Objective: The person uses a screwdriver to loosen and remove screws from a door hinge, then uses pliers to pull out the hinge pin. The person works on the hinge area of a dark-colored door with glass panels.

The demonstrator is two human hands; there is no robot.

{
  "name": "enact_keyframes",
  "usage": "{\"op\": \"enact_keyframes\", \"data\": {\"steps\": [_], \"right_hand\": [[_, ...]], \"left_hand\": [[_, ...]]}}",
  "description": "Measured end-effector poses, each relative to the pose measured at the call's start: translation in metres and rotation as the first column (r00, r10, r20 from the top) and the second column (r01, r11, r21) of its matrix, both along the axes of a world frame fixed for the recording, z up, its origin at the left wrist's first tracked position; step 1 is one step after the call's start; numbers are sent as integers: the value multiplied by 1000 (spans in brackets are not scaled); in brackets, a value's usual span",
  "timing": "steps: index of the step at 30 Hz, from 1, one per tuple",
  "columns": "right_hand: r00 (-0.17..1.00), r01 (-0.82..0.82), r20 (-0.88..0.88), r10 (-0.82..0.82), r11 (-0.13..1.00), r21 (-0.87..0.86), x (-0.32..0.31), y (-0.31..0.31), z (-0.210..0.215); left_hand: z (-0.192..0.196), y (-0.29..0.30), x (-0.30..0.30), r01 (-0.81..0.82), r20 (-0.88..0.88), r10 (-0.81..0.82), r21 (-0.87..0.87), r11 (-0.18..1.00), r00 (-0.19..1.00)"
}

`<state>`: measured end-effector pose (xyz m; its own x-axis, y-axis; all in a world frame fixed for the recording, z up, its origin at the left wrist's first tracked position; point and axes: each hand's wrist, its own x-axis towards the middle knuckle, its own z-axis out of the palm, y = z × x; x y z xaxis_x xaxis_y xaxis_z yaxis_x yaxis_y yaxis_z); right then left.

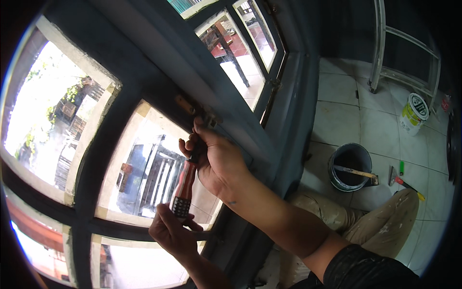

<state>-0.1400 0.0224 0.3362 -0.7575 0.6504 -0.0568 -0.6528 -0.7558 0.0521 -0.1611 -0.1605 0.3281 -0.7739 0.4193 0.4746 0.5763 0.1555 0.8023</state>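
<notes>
A screwdriver (185,185) with a red handle and a black studded butt is held upright and tilted in front of a dark-grey window frame (86,216). My left hand (175,237) is closed round the butt of its handle. Higher up, my right hand (219,161) is closed about the screwdriver's upper end, fingers curled and thumb pointing up. That thumb reaches a small metal latch fitting (210,120) on the frame. A brass-coloured plate (184,104) sits just above it. The screwdriver's tip is hidden by my fingers.
Glass panes edged with masking tape (108,212) surround my hands. On the tiled floor to the right stand a dark bucket (337,181) with a paintbrush (353,171) across it, a scraper (406,185), a white-and-green paint tub (413,114) and a metal ladder (378,48). My bent legs (380,224) are close below.
</notes>
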Motion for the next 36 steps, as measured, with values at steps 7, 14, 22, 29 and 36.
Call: {"op": "enact_keyframes", "data": {"steps": [7,14,22,29,36], "right_hand": [[1000,-13,-2,13,1000,13,4,1,1],[998,-65,16,66,998,-12,4,3,2],[999,-15,29,14,999,50,7,5,-1],[963,-94,265,-46,866,491,102,-17,-34],[665,-103,581,-468,714,693,240,-7,-134]], "left_hand": [[-12,4,-3,-146,-701,94,-14,989,707],[3,2,14,40,26,-46,195,980,999],[-10,-4,9,-37,-126,17,-158,987,992],[-29,-6,0,380,183,-395,113,918,900],[15,132,21,-19,-477,58,86,996,877]]}}
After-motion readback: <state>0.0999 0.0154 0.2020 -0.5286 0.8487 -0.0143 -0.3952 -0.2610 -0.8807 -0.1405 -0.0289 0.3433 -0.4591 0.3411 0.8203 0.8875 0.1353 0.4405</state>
